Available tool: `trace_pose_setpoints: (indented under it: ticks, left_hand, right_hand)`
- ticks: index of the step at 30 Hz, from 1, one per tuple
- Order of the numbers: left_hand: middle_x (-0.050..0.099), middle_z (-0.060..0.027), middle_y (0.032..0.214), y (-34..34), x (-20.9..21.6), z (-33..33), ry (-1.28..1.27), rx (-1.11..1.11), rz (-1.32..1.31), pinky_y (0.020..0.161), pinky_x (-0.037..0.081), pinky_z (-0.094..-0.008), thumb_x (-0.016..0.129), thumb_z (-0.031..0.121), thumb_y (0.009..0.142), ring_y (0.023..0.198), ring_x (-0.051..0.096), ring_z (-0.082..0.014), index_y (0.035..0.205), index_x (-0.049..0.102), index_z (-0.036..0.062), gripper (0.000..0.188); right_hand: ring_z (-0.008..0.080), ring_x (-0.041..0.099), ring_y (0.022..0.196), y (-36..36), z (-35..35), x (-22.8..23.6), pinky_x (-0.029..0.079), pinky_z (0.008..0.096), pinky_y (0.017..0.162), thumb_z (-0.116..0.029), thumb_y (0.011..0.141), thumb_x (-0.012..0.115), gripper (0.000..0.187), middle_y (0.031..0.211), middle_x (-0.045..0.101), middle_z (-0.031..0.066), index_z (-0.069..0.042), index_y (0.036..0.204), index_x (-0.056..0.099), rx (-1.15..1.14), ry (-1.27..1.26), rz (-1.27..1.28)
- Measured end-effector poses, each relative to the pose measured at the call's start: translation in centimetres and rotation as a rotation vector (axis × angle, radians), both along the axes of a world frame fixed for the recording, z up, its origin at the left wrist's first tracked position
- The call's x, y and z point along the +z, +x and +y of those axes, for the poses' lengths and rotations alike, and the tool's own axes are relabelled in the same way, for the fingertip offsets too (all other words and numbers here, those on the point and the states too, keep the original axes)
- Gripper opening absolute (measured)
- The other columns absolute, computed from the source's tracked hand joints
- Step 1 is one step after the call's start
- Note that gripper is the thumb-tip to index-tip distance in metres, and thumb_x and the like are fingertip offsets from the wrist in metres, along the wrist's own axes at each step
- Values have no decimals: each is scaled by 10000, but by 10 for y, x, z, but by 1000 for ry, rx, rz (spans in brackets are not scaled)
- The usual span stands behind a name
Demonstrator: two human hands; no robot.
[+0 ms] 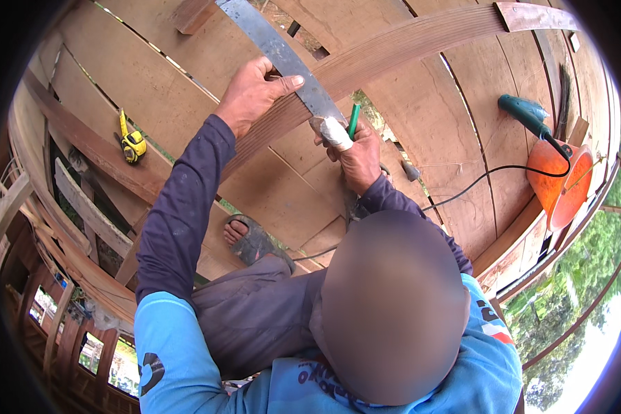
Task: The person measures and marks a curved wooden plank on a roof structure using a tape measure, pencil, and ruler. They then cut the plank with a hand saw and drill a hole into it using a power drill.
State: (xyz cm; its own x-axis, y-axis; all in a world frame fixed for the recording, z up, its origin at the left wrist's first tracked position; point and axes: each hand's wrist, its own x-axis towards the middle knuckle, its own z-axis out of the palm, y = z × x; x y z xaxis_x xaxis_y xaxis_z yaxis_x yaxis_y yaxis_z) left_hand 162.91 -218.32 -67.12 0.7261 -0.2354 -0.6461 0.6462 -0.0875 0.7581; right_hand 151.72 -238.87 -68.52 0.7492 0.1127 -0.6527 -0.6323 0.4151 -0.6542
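Observation:
A flat grey metal blade (283, 62) lies slantwise across a long reddish-brown plank (393, 61). My left hand (252, 96) is closed on the blade's left edge, its thumb laid on the metal. At the blade's near end, my right hand (361, 157) is closed around a slim green marking pencil (354, 121) that points up. Beside the pencil sits a white wrapping (335, 133); I cannot tell whether it covers a handle or a finger. The fingers under the blade are partly hidden.
A yellow tape measure (133, 146) lies on the left, partly pulled out. To the right are a teal corded power tool (524, 116), its black cable (490, 171) and an orange plastic container (562, 181). Gaps run between the floorboards (421, 117). My sandalled foot (252, 238) stands below.

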Motion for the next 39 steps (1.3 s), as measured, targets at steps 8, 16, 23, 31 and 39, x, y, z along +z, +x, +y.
trace_pose_setpoints:
  ticks: [8,16,23,31,39]
  left_hand:
    - [706,-79,1046,2,-2,0,18,-50,-27,842,573,-293,761,135,956,939,670,-136,1169,651,-27,289]
    - [719,-73,1029,2,4,-2,23,-19,-22,870,532,-294,784,156,936,946,645,-136,1149,679,-26,299]
    - [706,-69,1055,3,-1,1,15,-41,-15,849,561,-291,780,165,946,949,666,-139,1169,658,-18,313]
    - [700,-78,1049,1,0,1,11,-33,-55,857,560,-296,797,194,936,959,665,-143,1152,647,-33,347]
    - [729,-81,1035,-2,1,-2,52,0,-63,882,523,-305,784,171,933,948,650,-147,1121,696,-30,288]
  right_hand:
    - [32,561,624,1,-2,1,397,201,516,-248,912,815,246,828,737,32,-59,1027,706,49,-32,27]
    - [31,559,608,0,-2,-3,397,198,514,-242,909,820,260,829,740,34,-54,1037,696,35,-22,33]
    - [33,568,632,-3,0,-6,408,202,530,-240,914,812,259,826,739,37,-50,1046,695,16,15,35]
    - [31,557,636,0,-1,-1,393,201,529,-244,911,812,259,822,739,29,-52,1046,702,31,-23,39]
    - [57,538,591,-4,-1,-7,415,224,518,-163,947,761,207,855,721,61,-37,1083,670,-11,-11,-5]
